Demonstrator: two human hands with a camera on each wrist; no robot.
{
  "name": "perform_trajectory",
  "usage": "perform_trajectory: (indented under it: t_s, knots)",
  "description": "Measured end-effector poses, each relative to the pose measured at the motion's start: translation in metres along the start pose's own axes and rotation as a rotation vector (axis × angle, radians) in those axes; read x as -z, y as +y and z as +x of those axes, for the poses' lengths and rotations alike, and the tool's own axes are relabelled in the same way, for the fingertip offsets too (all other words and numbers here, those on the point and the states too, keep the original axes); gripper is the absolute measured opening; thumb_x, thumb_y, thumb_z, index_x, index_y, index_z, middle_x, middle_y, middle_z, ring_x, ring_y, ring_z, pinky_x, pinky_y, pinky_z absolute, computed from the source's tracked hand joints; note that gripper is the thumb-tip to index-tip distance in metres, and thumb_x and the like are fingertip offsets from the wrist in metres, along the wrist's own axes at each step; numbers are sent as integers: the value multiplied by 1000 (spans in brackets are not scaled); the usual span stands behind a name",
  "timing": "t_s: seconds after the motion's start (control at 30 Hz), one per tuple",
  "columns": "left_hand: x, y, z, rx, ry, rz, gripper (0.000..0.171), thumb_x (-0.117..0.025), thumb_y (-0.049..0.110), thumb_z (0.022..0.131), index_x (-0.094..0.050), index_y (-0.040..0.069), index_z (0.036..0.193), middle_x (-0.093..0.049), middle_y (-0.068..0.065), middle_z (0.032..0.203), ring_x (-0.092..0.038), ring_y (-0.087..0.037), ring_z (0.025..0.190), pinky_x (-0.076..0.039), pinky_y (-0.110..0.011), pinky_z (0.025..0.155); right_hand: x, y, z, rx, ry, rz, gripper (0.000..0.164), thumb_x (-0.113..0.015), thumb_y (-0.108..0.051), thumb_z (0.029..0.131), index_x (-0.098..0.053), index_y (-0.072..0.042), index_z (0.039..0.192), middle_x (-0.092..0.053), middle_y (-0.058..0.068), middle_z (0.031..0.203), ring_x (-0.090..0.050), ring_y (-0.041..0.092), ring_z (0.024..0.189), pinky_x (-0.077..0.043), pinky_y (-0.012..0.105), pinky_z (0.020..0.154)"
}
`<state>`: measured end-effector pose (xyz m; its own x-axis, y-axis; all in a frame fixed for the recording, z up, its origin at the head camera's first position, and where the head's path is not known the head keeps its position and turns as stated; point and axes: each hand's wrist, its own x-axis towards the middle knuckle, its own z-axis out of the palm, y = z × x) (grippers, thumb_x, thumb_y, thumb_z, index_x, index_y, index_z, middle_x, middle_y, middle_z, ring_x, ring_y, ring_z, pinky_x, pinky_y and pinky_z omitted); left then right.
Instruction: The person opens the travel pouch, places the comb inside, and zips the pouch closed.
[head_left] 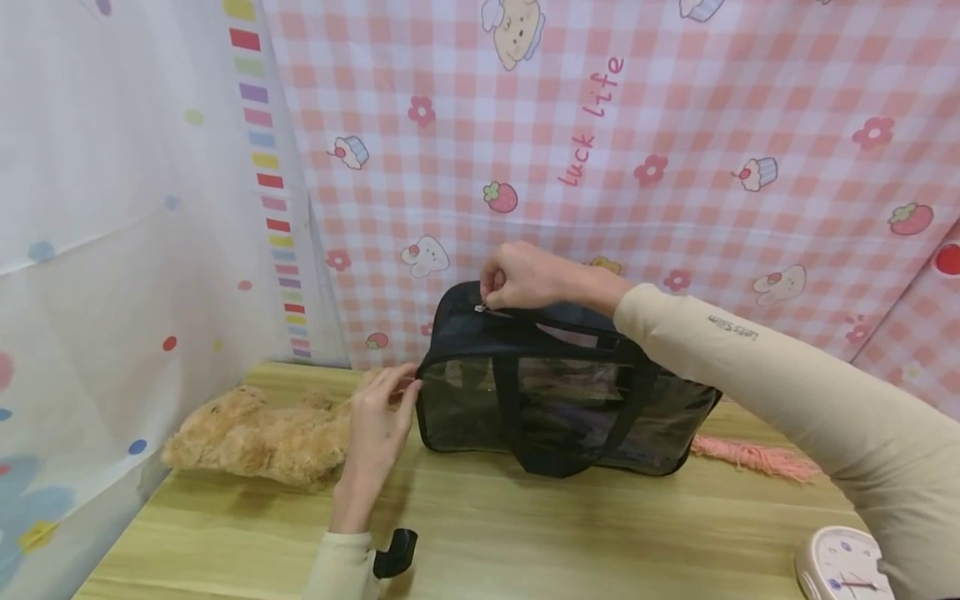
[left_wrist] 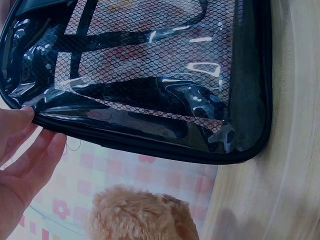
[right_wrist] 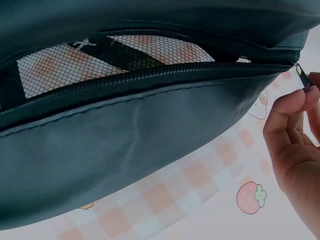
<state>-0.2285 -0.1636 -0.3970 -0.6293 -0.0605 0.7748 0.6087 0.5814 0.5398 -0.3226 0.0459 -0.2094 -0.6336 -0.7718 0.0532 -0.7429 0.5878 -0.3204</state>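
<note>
A black zippered bag [head_left: 465, 408] with see-through sides stands upright on the table, its strap hanging down the front. At the top left end, my right hand [head_left: 521, 277] pinches the zipper pull [right_wrist: 302, 75] between thumb and finger. Behind the pull, the zipper [right_wrist: 150, 75] is parted, and mesh shows through the gap. My left hand [head_left: 382, 417] holds the bag's left edge, thumb on one side and fingertips [left_wrist: 57, 145] on the other. Just left of that hand lies a tan plush toy [head_left: 262, 437], partly hidden by it.
Pink yarn strands [head_left: 757, 458] lie right of the bag. A white clock [head_left: 836, 558] stands at the table's front right, partly covered by my right sleeve. Behind the bag hangs a pink checked cloth [head_left: 450, 167]. A black band [head_left: 395, 552] sits at my left wrist.
</note>
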Motion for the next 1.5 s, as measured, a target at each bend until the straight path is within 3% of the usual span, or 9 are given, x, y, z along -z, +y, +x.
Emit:
perform_trajectory:
  t_s: [0.47,0.9,1.27,1.5]
  knots:
    - [-1,0,4,-28,4,1,16,-68,-2,86,-69,-1,102,-68,-11,90,-64,-22,82,-57,-26,67,8,3,-13,-13,3,16,13,-60,-8,89,-71,-8,83,-59,6,59,-40,11,49,-39,25,54]
    - [1,-3,-2,-6,-15,26,18,-68,-2,85,-69,-2,104,-67,-11,91,-64,-22,82,-57,-27,65,4,12,-25,-97,-26,33,11,-60,-9,90,-70,-7,86,-62,4,64,-43,11,51,-40,26,54]
    - [2,-1,-2,6,-14,27,16,-67,0,87,-69,0,103,-67,-10,90,-63,-19,82,-57,-26,66,8,13,-32,-84,-26,61,12,-59,-10,91,-71,-7,88,-53,2,56,-38,11,48,-36,25,51]
    - [1,-2,-1,-18,6,18,17,-68,-1,86,-69,-1,103,-67,-10,91,-63,-20,82,-57,-28,67,11,17,-39,-105,-23,67,12,-59,-9,91,-71,-7,88,-62,7,65,-44,12,51,-41,27,53]
